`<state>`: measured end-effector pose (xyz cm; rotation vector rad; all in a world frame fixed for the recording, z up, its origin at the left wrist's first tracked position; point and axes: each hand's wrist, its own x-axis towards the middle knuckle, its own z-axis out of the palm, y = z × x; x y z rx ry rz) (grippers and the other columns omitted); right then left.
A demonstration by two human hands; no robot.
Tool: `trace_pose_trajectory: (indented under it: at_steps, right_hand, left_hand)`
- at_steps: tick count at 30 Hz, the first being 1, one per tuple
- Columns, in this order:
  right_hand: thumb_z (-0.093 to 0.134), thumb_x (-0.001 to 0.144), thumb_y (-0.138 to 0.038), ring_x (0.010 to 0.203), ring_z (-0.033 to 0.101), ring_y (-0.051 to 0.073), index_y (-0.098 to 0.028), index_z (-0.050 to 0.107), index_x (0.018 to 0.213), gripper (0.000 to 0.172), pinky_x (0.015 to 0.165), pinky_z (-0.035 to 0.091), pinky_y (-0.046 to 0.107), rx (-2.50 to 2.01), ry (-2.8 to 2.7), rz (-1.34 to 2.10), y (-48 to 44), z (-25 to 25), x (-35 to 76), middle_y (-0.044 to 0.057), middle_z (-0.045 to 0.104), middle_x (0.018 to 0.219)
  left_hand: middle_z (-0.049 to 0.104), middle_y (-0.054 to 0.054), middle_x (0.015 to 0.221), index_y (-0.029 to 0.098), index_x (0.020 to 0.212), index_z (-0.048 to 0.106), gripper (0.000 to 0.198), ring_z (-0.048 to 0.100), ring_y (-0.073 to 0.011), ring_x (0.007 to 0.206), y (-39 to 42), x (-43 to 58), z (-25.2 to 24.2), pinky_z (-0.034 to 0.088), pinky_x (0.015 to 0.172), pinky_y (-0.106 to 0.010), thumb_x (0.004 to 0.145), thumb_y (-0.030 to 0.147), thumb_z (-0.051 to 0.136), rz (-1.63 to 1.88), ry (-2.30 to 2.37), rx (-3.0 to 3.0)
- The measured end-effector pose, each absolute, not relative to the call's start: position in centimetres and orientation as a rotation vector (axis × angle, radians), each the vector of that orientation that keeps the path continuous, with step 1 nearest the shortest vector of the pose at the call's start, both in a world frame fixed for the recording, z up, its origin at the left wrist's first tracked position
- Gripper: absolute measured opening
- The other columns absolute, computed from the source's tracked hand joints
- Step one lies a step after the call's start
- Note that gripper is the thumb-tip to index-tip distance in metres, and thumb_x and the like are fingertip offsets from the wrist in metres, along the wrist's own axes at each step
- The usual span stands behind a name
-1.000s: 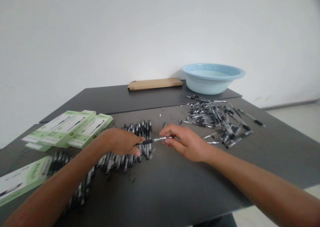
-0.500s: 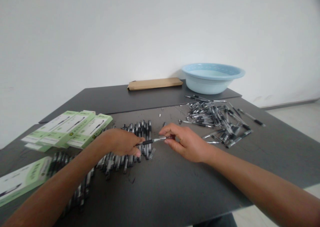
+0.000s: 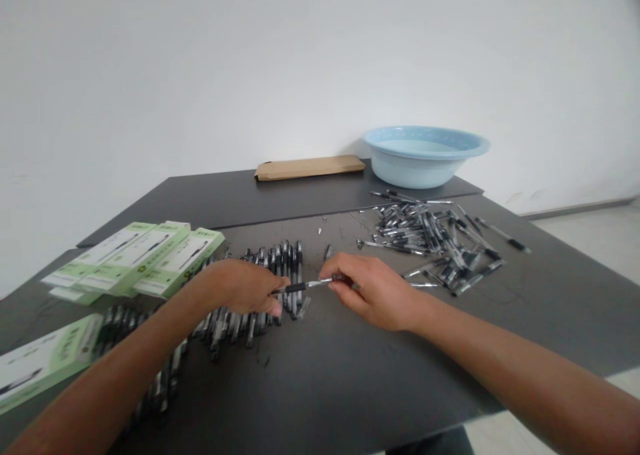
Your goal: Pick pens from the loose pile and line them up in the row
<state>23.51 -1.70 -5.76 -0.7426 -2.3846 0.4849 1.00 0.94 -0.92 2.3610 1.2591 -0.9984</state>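
Observation:
A clear-barrelled pen with a black grip lies level between my two hands, above the table. My left hand pinches its black-grip end between thumb and fingers. At the other end, my right hand is closed on the clear barrel, and its fingers hide that tip. Beneath and beside my left hand, capped pens lie side by side in a row. A small dark pen cap rests just beyond my right fingertips, and a clear piece lies at the row's right end.
Loose uncapped pens are heaped on the right. Green-and-white pen boxes are stacked at left, with another box nearer me. Behind stand a pale blue basin and a flat brown cardboard piece, against the wall.
Both hands keep hold of the pen and have barely moved. My right hand has dipped slightly and its fingers have shifted on the barrel, showing more of the dark cap behind.

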Motion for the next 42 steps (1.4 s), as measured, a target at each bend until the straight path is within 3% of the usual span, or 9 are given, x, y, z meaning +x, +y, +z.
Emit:
trace_pose_trajectory:
  at_steps: [21, 34, 42]
  right_hand:
    - [0.047, 0.084, -0.006, 0.082, 0.052, 0.014, -0.018, 0.052, 0.099, 0.020, 0.073, 0.041, 0.025, -0.658, -2.313, 0.570, -1.8, -5.6, 23.5, 0.004, 0.057, 0.090]
    - [0.044, 0.084, -0.004, 0.088, 0.054, 0.014, -0.016, 0.054, 0.104, 0.025, 0.079, 0.041, 0.026, -0.643, -2.289, 0.618, -1.7, -5.7, 23.5, 0.005, 0.060, 0.096]
    - [0.047, 0.089, -0.020, 0.075, 0.057, 0.013, -0.018, 0.054, 0.101, 0.014, 0.067, 0.039, 0.022, -0.868, -2.268, 0.564, -0.6, -5.9, 24.5, 0.002, 0.063, 0.086]
  left_hand:
    - [0.065, -0.019, 0.112, 0.017, 0.137, 0.039, 0.055, 0.062, -0.0307, 0.096, 0.9, 1.1, -1.1, 0.048, 0.076, -0.038, 0.088, 0.040, 0.044, -1.048, 1.193, 2.358]
    - [0.064, -0.017, 0.116, 0.019, 0.136, 0.042, 0.054, 0.061, -0.0316, 0.099, 0.7, 1.3, -1.1, 0.047, 0.077, -0.039, 0.087, 0.042, 0.044, -1.065, 1.273, 2.355]
    - [0.062, -0.021, 0.118, 0.015, 0.137, 0.041, 0.056, 0.059, -0.0344, 0.102, 0.7, 1.6, -1.1, 0.047, 0.079, -0.041, 0.087, 0.039, 0.046, -1.052, 1.260, 2.328]
